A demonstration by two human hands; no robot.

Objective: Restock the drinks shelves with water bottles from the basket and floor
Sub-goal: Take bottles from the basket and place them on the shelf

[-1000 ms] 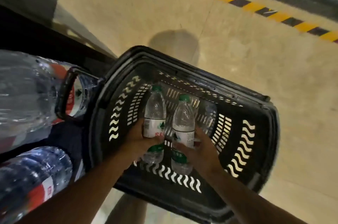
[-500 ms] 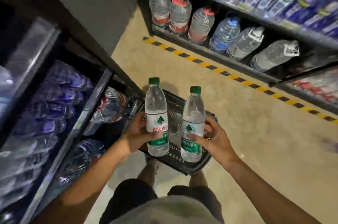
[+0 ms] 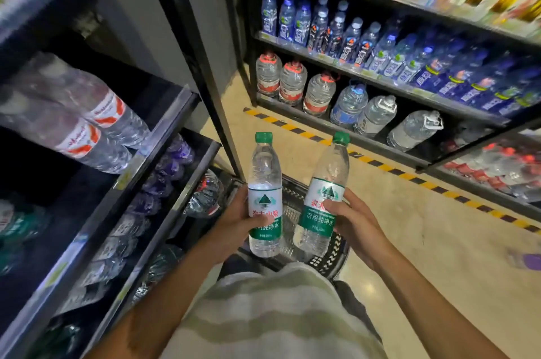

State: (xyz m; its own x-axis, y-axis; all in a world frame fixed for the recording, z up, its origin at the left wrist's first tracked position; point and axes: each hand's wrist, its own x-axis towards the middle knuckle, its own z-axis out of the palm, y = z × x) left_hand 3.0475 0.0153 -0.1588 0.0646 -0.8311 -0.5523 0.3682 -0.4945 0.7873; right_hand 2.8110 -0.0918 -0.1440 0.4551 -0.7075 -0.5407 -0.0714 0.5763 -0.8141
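I hold two clear water bottles with green caps and green-and-white labels upright in front of my chest. My left hand (image 3: 238,219) grips the left water bottle (image 3: 265,180) at its label. My right hand (image 3: 352,221) grips the right water bottle (image 3: 329,180), which leans slightly to the right. Below them on the floor sits the black plastic basket (image 3: 332,256), mostly hidden behind the bottles and my shirt. The drinks shelves (image 3: 164,121) on my left hold rows of lying water bottles.
A second shelf unit (image 3: 377,83) stands ahead and to the right, with small blue-labelled bottles above and large water jugs (image 3: 292,83) at the bottom. Yellow-and-black hazard tape (image 3: 389,169) runs along its base. Beige floor lies to my right.
Both hands lifted the two bottles out of the basket and raised them to chest height. My view tilted up from the basket to the shelves.
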